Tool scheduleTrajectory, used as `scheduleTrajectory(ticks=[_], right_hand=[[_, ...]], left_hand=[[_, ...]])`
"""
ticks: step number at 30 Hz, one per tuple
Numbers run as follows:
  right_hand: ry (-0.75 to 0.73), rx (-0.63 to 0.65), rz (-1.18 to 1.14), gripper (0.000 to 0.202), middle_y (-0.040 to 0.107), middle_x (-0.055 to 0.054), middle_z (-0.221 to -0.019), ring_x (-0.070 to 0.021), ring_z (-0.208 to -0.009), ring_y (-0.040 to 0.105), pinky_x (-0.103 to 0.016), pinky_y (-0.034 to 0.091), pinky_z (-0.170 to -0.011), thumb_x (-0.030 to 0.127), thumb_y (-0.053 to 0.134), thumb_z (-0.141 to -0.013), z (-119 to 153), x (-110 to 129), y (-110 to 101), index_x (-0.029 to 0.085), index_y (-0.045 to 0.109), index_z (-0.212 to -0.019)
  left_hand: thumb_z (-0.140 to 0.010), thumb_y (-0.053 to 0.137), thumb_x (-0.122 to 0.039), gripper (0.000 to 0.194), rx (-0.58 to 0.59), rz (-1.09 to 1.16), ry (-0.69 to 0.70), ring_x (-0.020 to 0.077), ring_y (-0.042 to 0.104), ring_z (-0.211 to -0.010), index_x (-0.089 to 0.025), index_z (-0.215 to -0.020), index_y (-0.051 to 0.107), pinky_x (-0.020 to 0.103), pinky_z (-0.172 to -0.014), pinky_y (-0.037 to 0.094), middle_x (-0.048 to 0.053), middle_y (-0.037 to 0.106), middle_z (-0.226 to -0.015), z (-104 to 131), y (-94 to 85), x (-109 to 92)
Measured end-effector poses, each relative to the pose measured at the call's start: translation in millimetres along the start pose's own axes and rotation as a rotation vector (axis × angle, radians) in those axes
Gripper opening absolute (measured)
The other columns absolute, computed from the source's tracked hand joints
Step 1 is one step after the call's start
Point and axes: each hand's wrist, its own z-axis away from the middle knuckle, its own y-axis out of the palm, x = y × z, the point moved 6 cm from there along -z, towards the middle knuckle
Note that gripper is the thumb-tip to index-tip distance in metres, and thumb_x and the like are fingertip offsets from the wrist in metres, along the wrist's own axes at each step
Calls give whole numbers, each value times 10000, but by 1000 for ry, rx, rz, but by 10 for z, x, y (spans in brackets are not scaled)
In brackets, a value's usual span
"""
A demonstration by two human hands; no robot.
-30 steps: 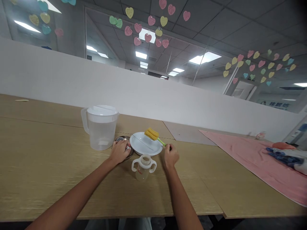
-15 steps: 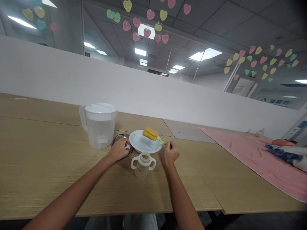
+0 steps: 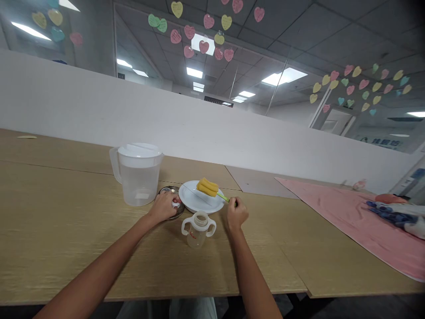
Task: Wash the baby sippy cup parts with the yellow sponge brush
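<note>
My right hand (image 3: 237,213) is closed around the green handle of a sponge brush (image 3: 207,187). Its yellow sponge head is over the white plate (image 3: 192,201). My left hand (image 3: 165,207) reaches to a round metal tray (image 3: 180,212), its fingers closed on a small white part (image 3: 175,204) that they mostly hide. Behind that hand, a clear piece (image 3: 165,190) shows in the tray. Between my forearms a baby bottle (image 3: 197,230) with two white handles stands upright, its mouth uncovered.
A lidded clear plastic pitcher (image 3: 139,181) holding clear liquid stands left of the tray. On the right, a pink cloth (image 3: 335,208) covers part of the table (image 3: 83,217), with a bundle of blue and white fabric (image 3: 395,215) on it. A low white wall (image 3: 199,128) runs behind.
The sponge head has shifted slightly left and down over the plate. My left fingers have moved a little over the tray; the bottle and pitcher have stayed put.
</note>
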Motion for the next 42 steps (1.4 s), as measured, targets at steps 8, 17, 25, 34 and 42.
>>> scheduleTrajectory(ticks=[8, 17, 25, 34, 42], right_hand=[[1, 17, 1, 312, 491, -9, -517, -107, -524, 342, -232, 187, -531, 327, 336, -748, -4, -10, 7, 164, 517, -553], [6, 17, 15, 324, 493, -11, -523, -110, -525, 350, -232, 196, -529, 323, 334, -757, -6, -1, 3, 163, 540, -565], [-6, -2, 15, 313, 486, -7, -515, -110, -516, 340, -234, 192, -525, 302, 344, -761, -5, 3, -7, 163, 541, -561], [9, -17, 3, 318, 494, -9, -518, -111, -512, 342, -234, 199, -526, 306, 344, -761, -6, 1, -22, 161, 549, -566], [46, -1, 9, 320, 495, -8, -517, -109, -514, 336, -232, 177, -525, 325, 352, -765, -5, -27, 1, 164, 543, -565]], left_hand=[[-629, 570, -192, 181, 19, 21, 42, 218, 568, -862, -186, -802, 621, 304, -774, 426, 41, 618, -892, -1, 23, 24], [-661, 600, -263, 228, 108, -39, -27, 220, 584, -888, -195, -878, 606, 289, -760, 436, 46, 620, -970, 33, 37, -8], [-685, 585, -251, 210, 124, -124, -17, 226, 587, -887, -196, -887, 608, 294, -733, 431, 65, 624, -993, 51, 81, -12], [-682, 560, -256, 310, 125, 99, -115, 239, 586, -918, -175, -979, 595, 305, -746, 447, 74, 639, -1014, 4, 54, 81], [-832, 374, -338, 272, -369, 284, 253, 226, 558, -886, -175, -832, 591, 392, -865, 405, 78, 636, -886, 303, -260, -443]])
